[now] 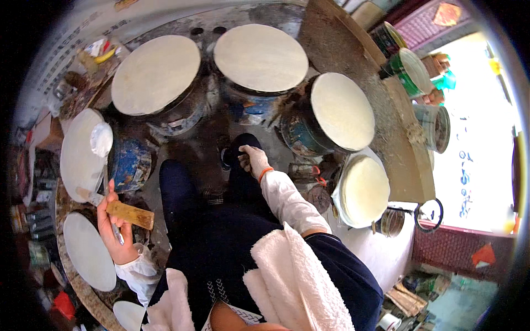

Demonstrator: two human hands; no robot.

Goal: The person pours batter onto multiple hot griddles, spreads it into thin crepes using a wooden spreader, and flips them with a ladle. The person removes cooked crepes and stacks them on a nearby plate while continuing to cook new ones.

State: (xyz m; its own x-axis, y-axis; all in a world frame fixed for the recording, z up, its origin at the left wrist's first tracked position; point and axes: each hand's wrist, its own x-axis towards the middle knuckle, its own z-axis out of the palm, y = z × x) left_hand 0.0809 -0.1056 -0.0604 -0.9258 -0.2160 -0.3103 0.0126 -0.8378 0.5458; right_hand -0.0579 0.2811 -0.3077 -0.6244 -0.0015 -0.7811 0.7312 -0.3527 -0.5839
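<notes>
My left hand (113, 220) grips a long-handled metal ladle (101, 138) with white batter in its bowl and a wooden-handled scraper (130, 214). The ladle's bowl is over a pale round griddle top (76, 160) at the left. My right hand (253, 160), in a white glove with a red band at the wrist, is curled on my dark-clad knee; what its fingers hold, if anything, I cannot make out. Several griddles on drums curve around me, with pale round sheets (259, 55) on top. At the right lies a pale stack of round sheets (364, 190) on white plastic.
Paint-smeared drums (130, 165) bear the griddles. Cluttered bottles and boxes (91, 60) line the left edge. A board ledge (408, 165) with tins (413, 71) runs along the right beside a bright opening. A black ring fitting (430, 215) juts out there. A white towel (292, 276) hangs on me.
</notes>
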